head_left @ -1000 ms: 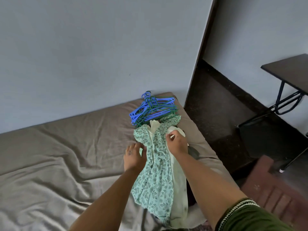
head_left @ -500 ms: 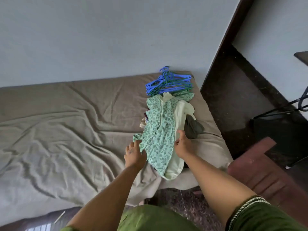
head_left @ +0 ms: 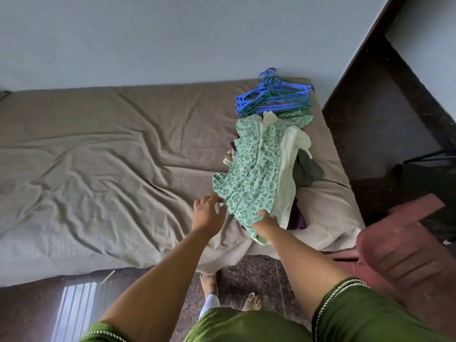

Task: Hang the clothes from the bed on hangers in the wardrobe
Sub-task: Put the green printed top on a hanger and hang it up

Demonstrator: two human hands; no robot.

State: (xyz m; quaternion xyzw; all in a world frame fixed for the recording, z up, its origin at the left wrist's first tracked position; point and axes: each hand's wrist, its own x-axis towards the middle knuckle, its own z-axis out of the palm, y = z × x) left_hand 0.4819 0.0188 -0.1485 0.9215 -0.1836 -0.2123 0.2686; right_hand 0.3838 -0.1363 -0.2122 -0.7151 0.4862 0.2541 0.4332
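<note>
Green floral garment (head_left: 254, 169) atop clothes pile on bed (head_left: 98, 169), hangers (head_left: 274, 97) beyond. Left hand (head_left: 208, 214) relaxed, fingertips touching hem; right hand (head_left: 265, 223) laid on it, grasp indiscernible.

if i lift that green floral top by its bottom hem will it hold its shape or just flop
The top will probably flop: it lies creased over the pile. It looks thin, so likely light. The cream cloth lying alongside may drag along.
</note>
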